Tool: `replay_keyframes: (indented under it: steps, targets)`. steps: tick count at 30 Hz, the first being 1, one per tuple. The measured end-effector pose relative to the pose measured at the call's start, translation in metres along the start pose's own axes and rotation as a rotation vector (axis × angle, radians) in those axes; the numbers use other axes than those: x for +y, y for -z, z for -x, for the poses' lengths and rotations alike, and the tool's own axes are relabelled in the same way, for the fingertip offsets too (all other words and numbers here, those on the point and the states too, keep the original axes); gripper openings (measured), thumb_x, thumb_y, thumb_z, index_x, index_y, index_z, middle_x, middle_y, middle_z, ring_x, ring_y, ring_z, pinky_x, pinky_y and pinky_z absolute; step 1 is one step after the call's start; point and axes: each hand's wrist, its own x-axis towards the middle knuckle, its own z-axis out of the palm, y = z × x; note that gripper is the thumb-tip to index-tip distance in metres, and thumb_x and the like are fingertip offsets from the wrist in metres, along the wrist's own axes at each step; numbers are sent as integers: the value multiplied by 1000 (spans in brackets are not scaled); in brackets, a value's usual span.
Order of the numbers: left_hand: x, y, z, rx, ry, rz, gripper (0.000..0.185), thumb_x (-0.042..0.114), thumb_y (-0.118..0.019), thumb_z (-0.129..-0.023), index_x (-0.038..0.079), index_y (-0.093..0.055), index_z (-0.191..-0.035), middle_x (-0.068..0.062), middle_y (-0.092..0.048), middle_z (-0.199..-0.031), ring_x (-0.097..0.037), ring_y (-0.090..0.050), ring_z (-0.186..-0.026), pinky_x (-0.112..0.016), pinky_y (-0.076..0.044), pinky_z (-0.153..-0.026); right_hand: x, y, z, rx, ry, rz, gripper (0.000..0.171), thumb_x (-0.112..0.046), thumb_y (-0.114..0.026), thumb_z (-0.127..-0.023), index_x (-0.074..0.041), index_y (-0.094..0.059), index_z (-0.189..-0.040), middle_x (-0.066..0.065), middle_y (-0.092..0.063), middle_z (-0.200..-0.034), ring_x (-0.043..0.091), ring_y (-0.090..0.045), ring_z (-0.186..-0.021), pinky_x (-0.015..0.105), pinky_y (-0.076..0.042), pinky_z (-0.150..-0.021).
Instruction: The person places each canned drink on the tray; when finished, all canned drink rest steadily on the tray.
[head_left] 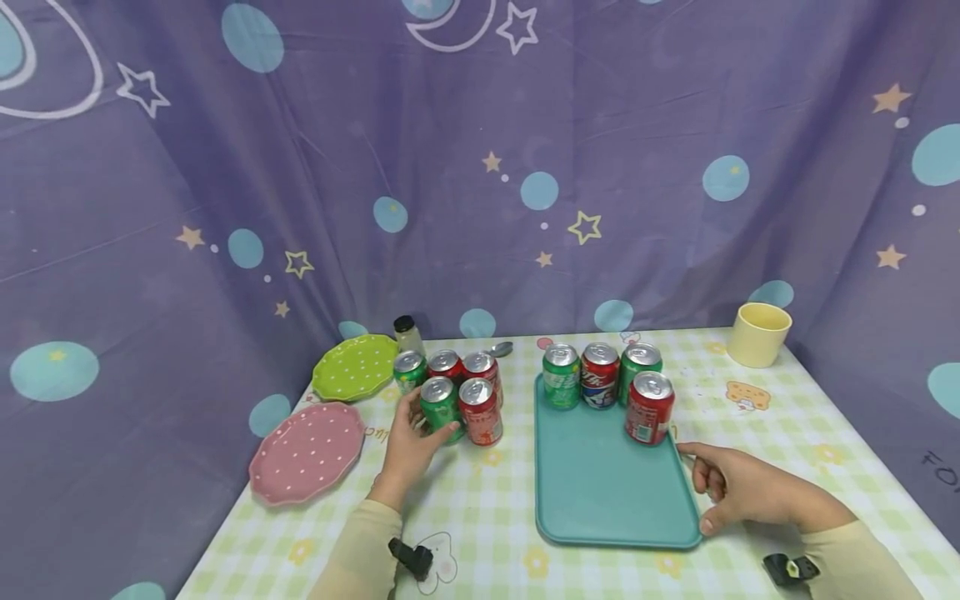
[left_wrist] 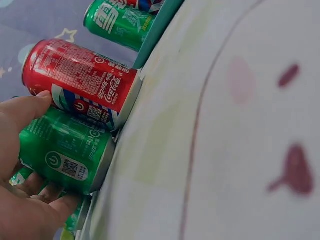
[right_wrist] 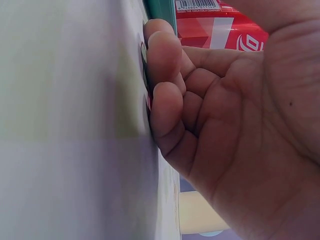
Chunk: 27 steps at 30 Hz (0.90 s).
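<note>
My left hand grips a green soda can, with the thumb on one side and fingers on the other. The left wrist view shows this green can close beside a red Coca-Cola can, the thumb tip right at the red can. Several green and red cans stand together in this group. My right hand lies beside a teal tray, its index finger and thumb at the tray's right edge. Its other fingers are loosely bent against the tablecloth. Several upright cans stand on the tray's far part, a red can nearest me.
A pink dotted plate and a green dotted plate lie at the left edge. Behind the cans are a black-lidded jar and a spoon. A yellow cup stands at the back right, before a purple curtain.
</note>
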Motion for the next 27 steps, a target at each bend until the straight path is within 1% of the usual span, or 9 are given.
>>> replay_keyframes:
  steps: [3,8,10,20,22,27]
  targets:
    - [-4,0,-1,-9,15,-15,86,8,-88,-86,9,-37,-156,-24,-52,-146,-42,-48,-140,-56,-41,-116,0,0,0,-3,0,-2,110,-12,-95,-74,19,-25,-153,13,-57,-96,13,-52,-70,27,-46,-58]
    - [-13,-1,-3,-18,28,-34,79,9,-87,-87,6,-42,-152,-25,-54,-146,-43,-49,-139,-56,-42,-115,-1,0,0,-2,-1,-1,109,-12,-95,-74,19,-26,-153,13,-57,-96,12,-52,-70,27,-46,-58]
    - [-16,-1,-4,-16,32,-27,77,8,-87,-87,6,-44,-150,-25,-55,-144,-42,-51,-137,-55,-43,-114,-1,0,0,0,0,1,110,-12,-95,-74,19,-26,-153,13,-57,-96,12,-52,-70,27,-46,-58]
    - [-20,-5,-4,27,-8,18,77,4,-88,-84,5,-47,-149,-23,-58,-140,-40,-58,-130,-54,-47,-110,-3,-1,2,1,9,6,110,-12,-95,-73,20,-26,-152,13,-57,-95,12,-52,-69,27,-46,-57]
    - [-20,-4,-3,40,-7,18,76,6,-89,-84,5,-48,-148,-22,-59,-138,-39,-59,-128,-53,-48,-109,-4,-1,2,1,11,10,110,-13,-95,-73,21,-26,-152,13,-57,-95,12,-52,-69,27,-46,-58]
    - [-20,-1,-2,84,5,-38,74,19,-92,-82,11,-52,-144,-15,-62,-134,-35,-62,-123,-51,-52,-105,-4,-1,1,2,10,12,110,-12,-95,-73,21,-26,-152,13,-57,-95,12,-52,-70,27,-47,-58]
